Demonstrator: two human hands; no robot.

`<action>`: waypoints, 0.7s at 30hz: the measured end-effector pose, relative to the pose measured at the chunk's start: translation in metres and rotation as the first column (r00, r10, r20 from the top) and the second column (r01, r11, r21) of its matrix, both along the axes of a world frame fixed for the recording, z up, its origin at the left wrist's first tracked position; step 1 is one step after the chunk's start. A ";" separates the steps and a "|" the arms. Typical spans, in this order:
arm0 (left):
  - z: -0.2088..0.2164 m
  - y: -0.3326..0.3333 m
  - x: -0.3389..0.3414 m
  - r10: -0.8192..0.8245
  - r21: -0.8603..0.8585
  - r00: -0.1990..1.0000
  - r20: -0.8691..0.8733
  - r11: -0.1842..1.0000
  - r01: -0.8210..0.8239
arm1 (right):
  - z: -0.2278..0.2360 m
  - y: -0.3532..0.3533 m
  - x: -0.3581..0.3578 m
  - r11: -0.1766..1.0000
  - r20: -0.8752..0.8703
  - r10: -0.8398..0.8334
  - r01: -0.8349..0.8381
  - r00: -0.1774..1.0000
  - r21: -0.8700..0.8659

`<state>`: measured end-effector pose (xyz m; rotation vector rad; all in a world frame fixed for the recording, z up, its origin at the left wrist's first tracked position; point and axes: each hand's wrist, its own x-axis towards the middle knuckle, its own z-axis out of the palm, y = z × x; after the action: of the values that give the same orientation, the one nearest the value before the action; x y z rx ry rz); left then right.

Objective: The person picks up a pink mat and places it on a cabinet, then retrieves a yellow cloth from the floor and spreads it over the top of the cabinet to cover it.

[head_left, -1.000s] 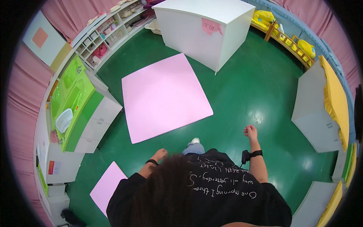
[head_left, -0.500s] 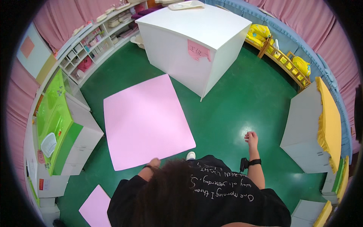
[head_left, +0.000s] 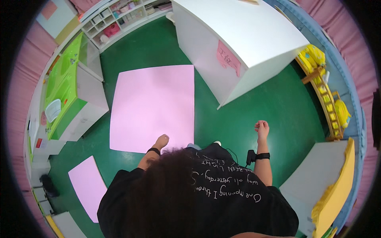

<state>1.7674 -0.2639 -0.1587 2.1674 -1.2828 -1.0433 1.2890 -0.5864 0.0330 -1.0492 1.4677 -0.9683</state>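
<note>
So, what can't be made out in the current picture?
Head view:
Smaller pale-pink flat mat: lower right hidden by the black T-shirt.
Beige object on the white counter: cut off by the top edge.
Bare left hand: palm hidden by the hand itself.
Pink object in the white shelf unit: too small to identify.

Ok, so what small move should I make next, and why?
Probably a small step to your right. The white counter has its near corner almost straight ahead of your visible shoe, the large pink mat lies to the left, and green floor stretches rightward. Neither your left hand nor right hand visibly holds anything.
</note>
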 end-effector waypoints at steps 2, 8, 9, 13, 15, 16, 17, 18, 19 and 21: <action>0.036 -0.040 -0.016 0.350 0.253 0.922 -0.165 0.919 -0.303 | -0.004 -0.046 0.002 0.992 -0.018 0.073 -0.074 0.997 -0.104; 0.022 -0.040 -0.034 0.633 0.363 0.693 -0.345 0.771 -0.523 | 0.010 -0.152 0.103 0.897 -0.058 0.391 -0.394 0.919 -0.199; 0.021 -0.059 -0.037 0.576 0.377 0.744 -0.338 0.808 -0.453 | 0.015 -0.166 0.115 0.899 -0.076 0.385 -0.392 0.920 -0.195; -0.072 -0.004 -0.011 0.325 0.308 0.905 -0.275 0.921 -0.237 | 0.030 -0.210 0.218 0.811 0.090 0.562 -0.526 0.822 -0.255; -0.071 -0.030 0.000 -0.077 0.201 0.992 0.099 0.978 0.056 | 0.031 -0.248 0.237 0.818 0.093 0.535 -0.487 0.840 -0.305; -0.074 -0.039 0.011 0.267 0.249 0.956 -0.124 0.941 -0.230 | 0.033 -0.260 0.254 0.814 0.091 0.535 -0.483 0.840 -0.323; -0.075 -0.057 0.026 0.572 0.347 0.759 -0.311 0.812 -0.470 | 0.033 -0.277 0.269 0.821 0.081 0.512 -0.459 0.855 -0.340; -0.074 -0.074 0.036 0.789 0.494 0.428 -0.440 0.611 -0.619 | 0.034 -0.291 0.280 0.827 0.069 0.493 -0.442 0.868 -0.349; -0.073 -0.090 0.045 0.877 0.662 0.012 -0.481 0.372 -0.651 | 0.043 -0.301 0.296 0.830 0.065 0.483 -0.432 0.873 -0.352; -0.063 -0.138 0.069 0.768 0.405 0.367 -0.525 0.605 -0.686 | 0.053 -0.329 0.322 0.831 0.104 0.481 -0.414 0.871 -0.372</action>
<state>1.8362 -0.4017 -0.2218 1.7934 0.1409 -1.2780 1.6115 -0.9152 0.0860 -1.4308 0.8440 -0.9598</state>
